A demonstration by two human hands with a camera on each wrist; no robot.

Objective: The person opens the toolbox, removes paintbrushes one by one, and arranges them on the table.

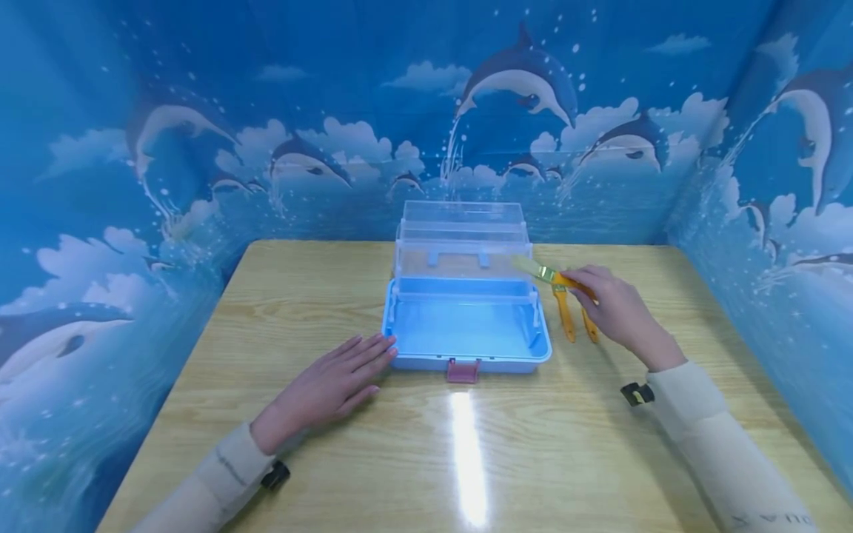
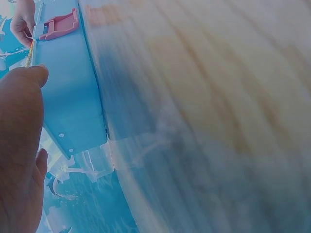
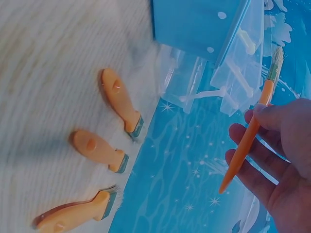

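A blue plastic box (image 1: 460, 364) stands on the table, its clear tiered trays (image 1: 463, 229) raised at the back and a pink latch (image 1: 463, 371) at the front. With straight fingers, my left hand (image 1: 340, 381) touches the box's front left corner. My right hand (image 1: 616, 307) pinches a paintbrush (image 3: 248, 138) by its orange handle, beside the box's right side. In the head view its bristles point left toward the clear trays. Three more orange-handled paintbrushes lie on the table in the right wrist view, among them a nearby brush (image 3: 119, 99) and a lower one (image 3: 77, 213).
The wood-grain table (image 1: 300, 296) has a bright light reflection in front of the box. A blue curtain (image 1: 333, 74) printed with dolphins hangs behind and along both sides.
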